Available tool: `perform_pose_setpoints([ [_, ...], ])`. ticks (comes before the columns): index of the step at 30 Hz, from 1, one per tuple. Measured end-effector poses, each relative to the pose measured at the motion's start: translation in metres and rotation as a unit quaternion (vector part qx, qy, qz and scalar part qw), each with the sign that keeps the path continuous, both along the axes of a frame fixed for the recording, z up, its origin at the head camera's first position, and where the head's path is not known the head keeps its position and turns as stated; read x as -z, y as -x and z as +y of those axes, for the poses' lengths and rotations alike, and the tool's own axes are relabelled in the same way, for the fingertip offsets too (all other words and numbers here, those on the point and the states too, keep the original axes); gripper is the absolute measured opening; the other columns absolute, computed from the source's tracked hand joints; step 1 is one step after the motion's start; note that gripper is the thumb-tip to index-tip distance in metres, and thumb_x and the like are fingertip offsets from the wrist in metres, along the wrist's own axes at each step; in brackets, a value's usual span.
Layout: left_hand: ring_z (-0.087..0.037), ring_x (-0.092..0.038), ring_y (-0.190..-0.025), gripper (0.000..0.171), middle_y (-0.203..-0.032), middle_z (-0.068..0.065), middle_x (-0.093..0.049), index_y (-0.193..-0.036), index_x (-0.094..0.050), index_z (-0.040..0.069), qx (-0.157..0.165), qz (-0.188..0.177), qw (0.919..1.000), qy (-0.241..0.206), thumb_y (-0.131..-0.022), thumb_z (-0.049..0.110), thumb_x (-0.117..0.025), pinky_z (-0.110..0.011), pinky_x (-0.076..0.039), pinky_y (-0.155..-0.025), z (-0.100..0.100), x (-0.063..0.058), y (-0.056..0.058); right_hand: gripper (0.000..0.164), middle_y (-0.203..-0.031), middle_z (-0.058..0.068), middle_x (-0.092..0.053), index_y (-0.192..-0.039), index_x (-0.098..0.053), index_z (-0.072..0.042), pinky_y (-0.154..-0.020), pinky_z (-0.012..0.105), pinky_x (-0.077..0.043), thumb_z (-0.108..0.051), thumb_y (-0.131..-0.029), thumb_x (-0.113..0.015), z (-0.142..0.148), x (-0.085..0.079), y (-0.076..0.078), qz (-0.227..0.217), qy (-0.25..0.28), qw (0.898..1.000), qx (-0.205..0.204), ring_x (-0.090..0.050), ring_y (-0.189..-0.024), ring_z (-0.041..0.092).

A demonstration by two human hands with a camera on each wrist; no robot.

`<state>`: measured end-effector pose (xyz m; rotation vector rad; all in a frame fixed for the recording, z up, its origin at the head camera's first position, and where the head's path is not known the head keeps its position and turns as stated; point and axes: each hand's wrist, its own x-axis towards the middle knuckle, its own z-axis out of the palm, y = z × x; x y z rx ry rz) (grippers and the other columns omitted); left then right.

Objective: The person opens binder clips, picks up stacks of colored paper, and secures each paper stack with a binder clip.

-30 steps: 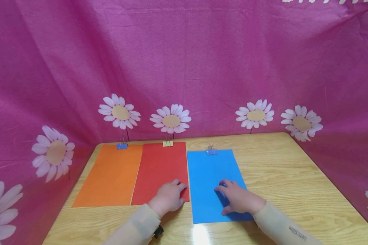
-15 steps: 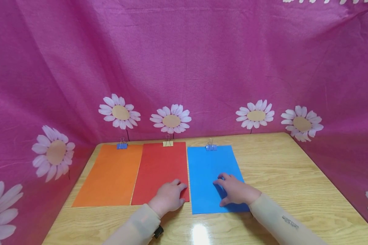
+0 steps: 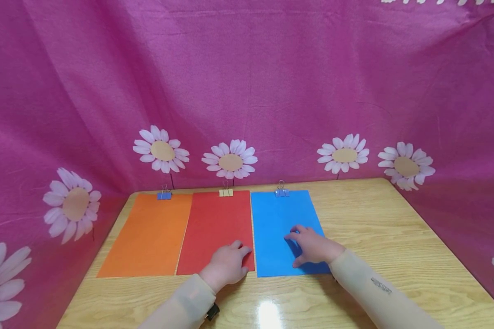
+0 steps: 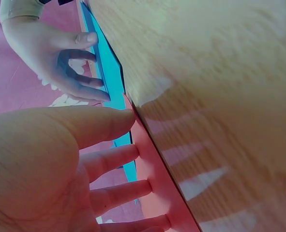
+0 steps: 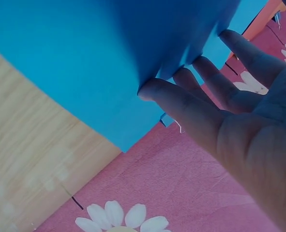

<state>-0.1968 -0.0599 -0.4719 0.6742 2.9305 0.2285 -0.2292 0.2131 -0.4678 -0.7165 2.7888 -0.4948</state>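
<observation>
Three coloured sheets lie side by side on the table, each with a binder clip at its far edge. On the blue sheet [image 3: 273,228], the spread fingertips of my right hand [image 3: 313,246] press down; the right wrist view shows the thumb and fingers touching its surface. My left hand [image 3: 226,265] rests its fingertips on the near right part of the red sheet [image 3: 216,224]. At the left lies the orange sheet [image 3: 148,237], with neither hand on it. A bluish clip [image 3: 281,193] grips the blue sheet, and a yellowish clip [image 3: 226,193] the red one.
Another blue clip [image 3: 164,195] sits on the orange sheet. The wooden table [image 3: 374,219] extends to the right of the blue sheet. A magenta cloth [image 3: 271,91] printed with white daisies hangs behind the table and along both sides.
My right hand has slid the blue sheet away from me, so its far edge now roughly lines up with the red sheet's. The left hand has stayed still on the red sheet.
</observation>
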Motion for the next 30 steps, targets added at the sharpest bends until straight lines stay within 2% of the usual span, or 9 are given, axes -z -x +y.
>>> perform_pose_setpoints([
  [6,-0.029,-0.063,-0.107,0.056,-0.131,-0.010,-0.061,-0.137,-0.063,0.015,0.000,-0.002,1.0000,0.000,-0.087,0.030,-0.081,-0.044,-0.057,-0.095,0.000,-0.001,-0.001,0.073,-0.142,0.024,-0.050,-0.138,-0.061,-0.002,-0.105,0.061,-0.048,-0.027,-0.077,-0.092,-0.001,0.000,0.006,-0.001,-0.006,1.000,0.001,-0.050,-0.129,0.048],
  [18,-0.028,-0.063,-0.106,0.056,-0.131,-0.009,-0.061,-0.138,-0.063,0.016,-0.008,-0.006,0.9999,0.001,-0.088,0.033,-0.081,-0.042,-0.058,-0.094,0.001,0.000,0.000,0.073,-0.142,0.020,-0.052,-0.138,-0.062,-0.006,-0.104,0.058,-0.051,-0.029,-0.076,-0.092,0.001,0.004,0.015,0.002,-0.007,1.000,0.018,-0.050,-0.131,0.044],
  [24,-0.029,-0.064,-0.110,0.055,-0.133,-0.010,-0.061,-0.139,-0.063,0.015,-0.002,-0.003,1.0000,0.002,-0.091,0.037,-0.077,-0.043,-0.057,-0.096,0.001,0.001,0.000,0.072,-0.143,0.021,-0.051,-0.139,-0.063,-0.007,-0.104,0.058,-0.050,-0.030,-0.077,-0.092,0.002,0.005,0.016,0.003,-0.006,1.000,0.019,-0.049,-0.133,0.044],
  [30,-0.031,-0.062,-0.114,0.055,-0.136,-0.011,-0.060,-0.141,-0.062,0.015,-0.008,-0.008,0.9999,-0.003,-0.092,0.038,-0.076,-0.045,-0.056,-0.098,0.000,0.000,0.000,0.069,-0.148,0.023,-0.049,-0.140,-0.061,-0.005,-0.109,0.061,-0.045,-0.028,-0.081,-0.089,0.002,0.004,0.012,-0.001,0.001,1.000,0.012,-0.046,-0.137,0.048],
])
